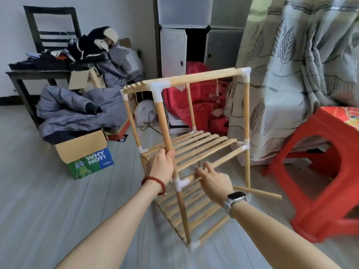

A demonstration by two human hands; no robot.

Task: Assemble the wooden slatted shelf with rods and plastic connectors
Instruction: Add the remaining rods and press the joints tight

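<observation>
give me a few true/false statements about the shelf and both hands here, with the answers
1. The left hand grips an upright rod of the shelf. True.
2. The right hand holds a screwdriver. False: it holds no tool; its fingers touch the middle tier's front rod.
3. The top tier is filled with slats. False: only its rod frame shows, open between the rods.
4. A red plastic stool stands to the right of the shelf. True.
5. A loose rod lies on the floor by the stool. True.
</observation>
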